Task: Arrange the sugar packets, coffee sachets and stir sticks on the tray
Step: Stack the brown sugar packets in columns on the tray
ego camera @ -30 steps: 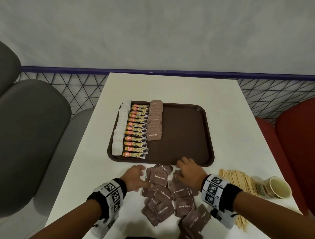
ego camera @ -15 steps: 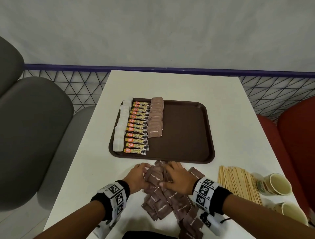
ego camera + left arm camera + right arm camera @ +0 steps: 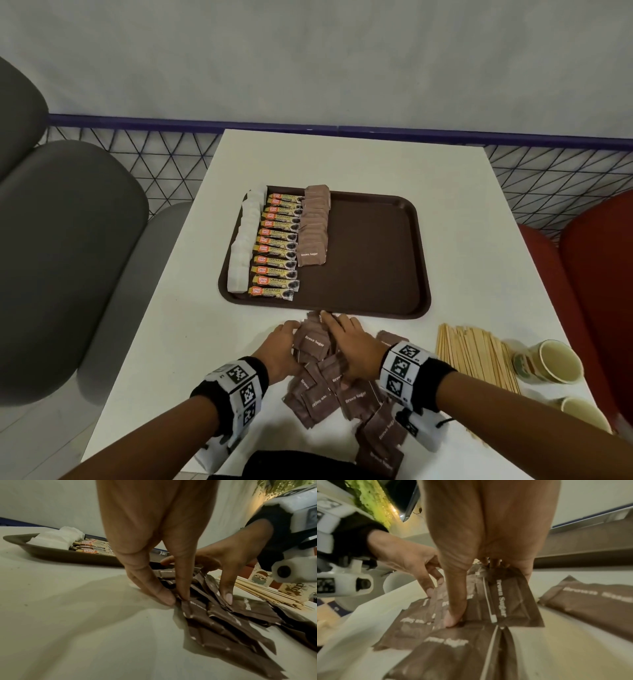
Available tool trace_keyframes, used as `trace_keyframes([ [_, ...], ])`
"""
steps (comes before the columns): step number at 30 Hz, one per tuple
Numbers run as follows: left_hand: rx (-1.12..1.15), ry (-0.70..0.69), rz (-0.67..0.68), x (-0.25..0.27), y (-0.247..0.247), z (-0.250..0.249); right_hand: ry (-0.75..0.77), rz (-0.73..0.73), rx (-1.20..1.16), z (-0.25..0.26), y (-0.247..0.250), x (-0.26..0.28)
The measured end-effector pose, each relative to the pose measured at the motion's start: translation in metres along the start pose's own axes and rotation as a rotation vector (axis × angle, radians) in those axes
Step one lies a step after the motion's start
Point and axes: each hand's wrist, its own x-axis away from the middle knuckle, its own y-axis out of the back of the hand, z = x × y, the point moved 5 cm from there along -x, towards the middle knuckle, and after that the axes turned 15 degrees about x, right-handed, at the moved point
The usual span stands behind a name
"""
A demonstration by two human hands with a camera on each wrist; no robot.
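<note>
A person's two hands work a loose heap of brown sugar packets on a white table, at six o'clock from the brown tray. The left hand closes in from the heap's nine o'clock side, its thumb and forefinger pinching packet edges against the tabletop in the left wrist view. The right hand lies over the top of the heap with fingers spread and bent, thumb pressing down on one packet and fingertips holding the far edge of another; whether it fully grasps the packet cannot be told.

On the tray, three rows run twelve to six along its nine o'clock side: white sugar packets at the rim, coffee sachets beside them, then a shorter overlapped row of brown sugar packets. The rest of the tray floor is bare.

Wooden stir sticks lie in a bundle on the table at three o'clock from the hands, with paper cups just beyond them.
</note>
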Motion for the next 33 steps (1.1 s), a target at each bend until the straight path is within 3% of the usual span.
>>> trace_keyframes([
  [7, -0.005, -0.081, -0.069, 0.003, 0.001, -0.007, 0.020, -0.058, 0.061, 0.010, 0.005, -0.006],
  [14, 0.060, -0.116, -0.076, 0.011, 0.008, -0.010, 0.115, -0.108, -0.133, 0.020, 0.019, -0.009],
  [22, 0.100, -0.028, 0.087, 0.013, 0.025, 0.001, 0.069, 0.047, -0.287, -0.002, 0.030, -0.001],
  [28, 0.016, -0.163, 0.034, 0.011, 0.044, -0.015, 0.103, 0.094, -0.513, -0.023, 0.054, 0.008],
  [30, 0.114, -0.210, -0.041, 0.010, 0.048, -0.025, 0.103, 0.042, -0.626, -0.027, 0.064, 0.005],
  [33, 0.456, -0.183, -0.091, 0.009, 0.051, -0.043, 0.074, -0.050, -0.821, -0.025, 0.077, -0.004],
])
